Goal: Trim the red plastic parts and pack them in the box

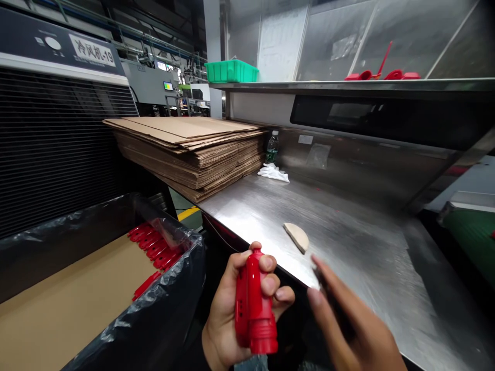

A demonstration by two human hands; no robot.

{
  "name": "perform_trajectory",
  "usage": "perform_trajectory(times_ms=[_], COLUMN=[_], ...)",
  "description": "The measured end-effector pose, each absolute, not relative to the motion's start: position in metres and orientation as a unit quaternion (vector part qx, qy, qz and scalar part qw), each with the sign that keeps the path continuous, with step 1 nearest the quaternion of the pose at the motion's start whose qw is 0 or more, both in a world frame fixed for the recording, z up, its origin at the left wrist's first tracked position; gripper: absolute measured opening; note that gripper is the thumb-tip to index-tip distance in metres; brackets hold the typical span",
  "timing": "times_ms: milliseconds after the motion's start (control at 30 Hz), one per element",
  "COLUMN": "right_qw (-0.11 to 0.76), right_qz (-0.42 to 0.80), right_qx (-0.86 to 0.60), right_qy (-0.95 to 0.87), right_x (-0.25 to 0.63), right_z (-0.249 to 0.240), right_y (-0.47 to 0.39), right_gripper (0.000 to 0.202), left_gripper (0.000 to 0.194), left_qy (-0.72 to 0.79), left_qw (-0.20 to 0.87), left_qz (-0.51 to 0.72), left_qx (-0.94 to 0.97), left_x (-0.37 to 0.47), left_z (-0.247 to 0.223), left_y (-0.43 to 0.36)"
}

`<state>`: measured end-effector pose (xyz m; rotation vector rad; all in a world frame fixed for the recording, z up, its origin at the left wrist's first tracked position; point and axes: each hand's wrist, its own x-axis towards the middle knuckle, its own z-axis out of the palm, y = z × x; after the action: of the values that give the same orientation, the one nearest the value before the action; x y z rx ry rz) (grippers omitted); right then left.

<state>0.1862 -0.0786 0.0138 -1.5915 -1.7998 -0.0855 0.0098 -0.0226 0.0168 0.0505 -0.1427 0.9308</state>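
Observation:
My left hand (232, 309) grips a red plastic part (253, 304), a chunky handle-like moulding held upright at the front edge of the steel table (348, 242). My right hand (348, 319) hovers just right of it, blurred, fingers extended and together; a thin dark thing may lie along the fingers, but I cannot tell what it is. A pale flat half-round piece (296, 236) lies on the table just beyond both hands.
A box lined with black plastic (154, 309) stands at the left, holding several red parts (154, 245) on cardboard. Stacked flat cartons (193, 149), a bottle (273, 147) and white gloves (274, 172) sit at the back. A green bin (231, 71) is on the shelf.

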Motion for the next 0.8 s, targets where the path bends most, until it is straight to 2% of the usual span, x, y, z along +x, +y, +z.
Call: perform_trajectory(times_ms=[33, 100, 167, 200, 333, 500, 600, 733, 800], right_qw=[0.325, 0.147, 0.064, 0.059, 0.093, 0.083, 0.101, 0.164, 0.282], right_qz=[-0.049, -0.068, -0.068, -0.067, -0.099, -0.1, -0.092, -0.062, -0.046], right_qx=[-0.658, -0.78, -0.811, -0.809, -0.808, -0.792, -0.791, -0.773, -0.749], right_qy=[-0.678, -0.605, -0.577, -0.58, -0.574, -0.596, -0.596, -0.609, -0.598], right_x=[0.2, 0.227, 0.248, 0.253, 0.242, 0.201, 0.187, 0.169, 0.151], right_z=[0.005, -0.01, -0.021, -0.024, -0.025, -0.02, -0.023, -0.031, -0.03], right_y=[-0.064, -0.035, -0.01, -0.001, 0.022, 0.042, 0.04, 0.0, -0.028], right_gripper=[0.049, 0.052, 0.052, 0.05, 0.046, 0.04, 0.03, 0.023, 0.024], left_gripper=[0.017, 0.016, 0.017, 0.017, 0.02, 0.062, 0.076, 0.082, 0.078], left_qy=[-0.062, -0.043, -0.013, 0.007, 0.105, 0.169, 0.194, 0.205, 0.222], left_qw=[0.89, 0.889, 0.886, 0.885, 0.862, 0.804, 0.75, 0.703, 0.691], left_qz=[0.453, 0.456, 0.463, 0.465, 0.489, 0.51, 0.516, 0.52, 0.524], left_qx=[0.011, -0.008, -0.015, -0.01, 0.08, 0.254, 0.365, 0.44, 0.445], left_x=[0.011, 0.011, 0.011, 0.011, 0.009, 0.003, -0.007, -0.024, -0.029], left_z=[0.015, 0.011, 0.006, 0.005, 0.002, -0.002, -0.006, -0.008, -0.01], left_y=[-0.021, -0.019, -0.017, -0.016, -0.014, -0.009, -0.001, 0.009, 0.009])
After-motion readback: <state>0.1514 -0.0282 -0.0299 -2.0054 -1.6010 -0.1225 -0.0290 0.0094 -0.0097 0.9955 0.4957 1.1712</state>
